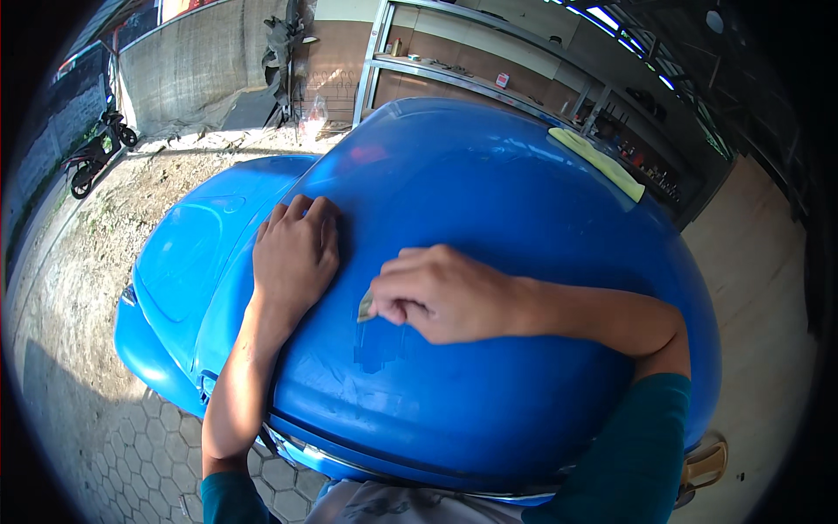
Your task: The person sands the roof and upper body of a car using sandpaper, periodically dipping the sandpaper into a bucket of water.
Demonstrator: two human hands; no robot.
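A blue rounded car roof (489,192) fills the middle of the view. My right hand (441,293) is closed on a small flat yellowish piece (366,306), pinched between thumb and fingers with its edge at the paint; whether it is a pad or a scraper I cannot tell. Just below it lies a darker, wet-looking streaked patch (381,351) on the roof. My left hand (297,243) rests on the roof's left side, near the windshield edge, fingers bent and slightly apart, with nothing seen in it. Its fingertips are partly hidden.
A folded yellow-green cloth (598,162) lies on the roof's far right. The car's hood (196,244) slopes away to the left. Metal shelving (436,72) holding small containers stands behind. A motorcycle (98,150) is parked far left, and a brown sandal (705,463) shows at lower right.
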